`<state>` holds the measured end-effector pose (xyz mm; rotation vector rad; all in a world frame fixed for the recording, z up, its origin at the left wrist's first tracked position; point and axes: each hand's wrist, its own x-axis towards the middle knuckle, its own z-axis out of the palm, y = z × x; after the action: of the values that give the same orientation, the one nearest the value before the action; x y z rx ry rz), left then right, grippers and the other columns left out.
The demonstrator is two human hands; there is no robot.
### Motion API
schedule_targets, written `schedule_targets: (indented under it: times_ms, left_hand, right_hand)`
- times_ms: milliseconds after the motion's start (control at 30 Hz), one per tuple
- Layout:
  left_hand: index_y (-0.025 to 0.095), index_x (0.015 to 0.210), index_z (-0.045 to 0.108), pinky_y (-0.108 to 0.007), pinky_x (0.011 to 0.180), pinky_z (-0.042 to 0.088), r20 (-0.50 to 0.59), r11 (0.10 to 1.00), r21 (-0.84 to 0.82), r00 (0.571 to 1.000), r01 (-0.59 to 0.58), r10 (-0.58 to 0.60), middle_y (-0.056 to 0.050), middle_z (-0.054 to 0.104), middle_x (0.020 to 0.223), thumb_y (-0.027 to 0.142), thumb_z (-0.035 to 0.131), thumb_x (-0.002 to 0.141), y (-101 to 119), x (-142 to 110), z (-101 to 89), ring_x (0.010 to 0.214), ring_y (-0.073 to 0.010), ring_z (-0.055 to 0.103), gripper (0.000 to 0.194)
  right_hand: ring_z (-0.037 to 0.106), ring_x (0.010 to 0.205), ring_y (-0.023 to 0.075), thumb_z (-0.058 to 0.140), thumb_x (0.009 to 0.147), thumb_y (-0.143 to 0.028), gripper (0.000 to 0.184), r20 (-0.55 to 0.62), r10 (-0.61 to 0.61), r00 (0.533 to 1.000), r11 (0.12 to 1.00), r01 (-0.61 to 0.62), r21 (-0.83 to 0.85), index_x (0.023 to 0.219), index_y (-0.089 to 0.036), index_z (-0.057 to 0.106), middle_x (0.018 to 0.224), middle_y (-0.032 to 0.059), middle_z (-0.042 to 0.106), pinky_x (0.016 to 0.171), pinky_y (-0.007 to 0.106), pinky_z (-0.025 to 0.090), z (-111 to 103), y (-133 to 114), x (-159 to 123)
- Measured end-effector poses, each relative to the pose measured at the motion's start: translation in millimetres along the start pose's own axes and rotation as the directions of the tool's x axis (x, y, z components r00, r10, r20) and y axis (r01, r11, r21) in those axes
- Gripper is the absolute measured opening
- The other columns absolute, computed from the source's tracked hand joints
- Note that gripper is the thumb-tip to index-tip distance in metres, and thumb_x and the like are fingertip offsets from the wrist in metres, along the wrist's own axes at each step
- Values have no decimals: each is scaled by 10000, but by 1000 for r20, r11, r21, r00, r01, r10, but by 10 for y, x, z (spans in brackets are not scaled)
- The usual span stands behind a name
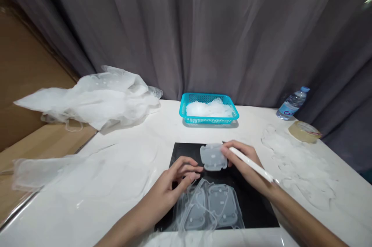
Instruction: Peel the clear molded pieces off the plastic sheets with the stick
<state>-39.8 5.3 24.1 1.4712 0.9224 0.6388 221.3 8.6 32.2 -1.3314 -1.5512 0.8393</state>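
Note:
My right hand [241, 156] is closed on a small translucent plastic piece [213, 158] and also holds a slim white pen-shaped tool [251, 163] with a dark tip. The piece is raised above a black mat [252, 212], its rounded corners and small pale marks showing. Just left of it, my left hand [180, 179] is open, fingers loosely bent with nothing in them. Below that hand, a translucent sheet [226, 204] with two similar panels lies on the mat, loose thin strips tangled over it.
At the back stands a turquoise basket [209, 120] of white translucent scraps. Plastic bags [110, 95] are heaped at left beside cardboard [52, 138]. More clear sheets [99, 173] and scraps [308, 173] lie on both sides. A water bottle [292, 104] and tape roll [304, 131] are at right.

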Motion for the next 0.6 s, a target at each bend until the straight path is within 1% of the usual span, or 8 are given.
schedule_targets:
  times_ms: [67, 133, 233, 300, 367, 467, 533, 600]
  left_hand:
    - [271, 1246, 569, -338, 866, 502, -47, 989, 144, 998, -23, 30, -99, 718, 1262, 493, 582, 1046, -5, -4, -98, 1124, -269, 680, 299]
    - [280, 1266, 583, -336, 862, 503, -51, 957, 288, 997, -36, 53, -85, 703, 1213, 494, 598, 1033, 5, -13, -203, 1056, -260, 670, 317]
    - [297, 1281, 627, -329, 901, 516, 59, 890, 448, 996, -82, 62, -66, 656, 1221, 492, 670, 990, 29, -48, -357, 991, -239, 646, 353]
    - [304, 1252, 676, -336, 991, 512, 172, 866, 480, 983, -140, 63, -64, 618, 1318, 447, 713, 961, 34, -86, -450, 1085, -259, 641, 326]
    - [318, 1219, 724, -337, 1056, 501, 249, 856, 484, 967, -179, 61, -53, 588, 1404, 370, 704, 954, 22, -130, -532, 1200, -295, 626, 271]
    - [364, 1279, 725, -346, 1109, 480, 309, 834, 509, 950, -212, 53, -41, 539, 1518, 242, 622, 972, -18, -188, -610, 1319, -320, 589, 346]
    - [368, 1305, 707, -359, 1145, 453, 322, 800, 552, 945, -235, 56, -56, 509, 1559, 208, 570, 1002, -40, -202, -619, 1382, -313, 553, 369]
    - [338, 1240, 724, -354, 1142, 452, 318, 765, 592, 946, -253, 68, -76, 522, 1538, 237, 532, 1043, -44, -191, -599, 1382, -296, 557, 294]
  right_hand:
    - [600, 625, 178, 552, 1022, -524, 388, -94, -175, 980, 972, 156, -177, 902, -194, 714, 700, 12, 639, 611, 291, 494, -75, 13, 388]
    - [629, 763, 219, 548, 1020, -516, 376, -128, -283, 951, 934, 242, -264, 905, -195, 706, 809, 57, 675, 742, 334, 513, -161, 24, 831]
    - [623, 948, 273, 603, 996, -490, 312, -45, -388, 921, 873, 351, -340, 910, -212, 716, 923, 103, 700, 870, 379, 496, -255, 28, 1335]
    - [626, 981, 281, 631, 988, -459, 260, 67, -430, 901, 832, 424, -358, 923, -227, 729, 946, 104, 721, 887, 389, 494, -263, 18, 1396]
    - [643, 965, 272, 626, 1001, -416, 223, 173, -452, 875, 800, 484, -355, 945, -233, 740, 954, 95, 741, 884, 388, 500, -221, -2, 1176]
    - [666, 856, 223, 607, 1036, -393, 216, 345, -458, 819, 769, 560, -309, 984, -234, 743, 920, 67, 749, 793, 331, 517, -96, -18, 459]
    - [669, 883, 227, 639, 1023, -476, 277, 562, -452, 693, 728, 650, -217, 1094, -224, 729, 932, 70, 748, 771, 323, 513, -1, 16, -72]
    - [650, 814, 215, 594, 1045, -492, 303, 605, -506, 614, 671, 721, -171, 1122, -225, 716, 872, 59, 733, 727, 316, 505, 88, 107, -488]
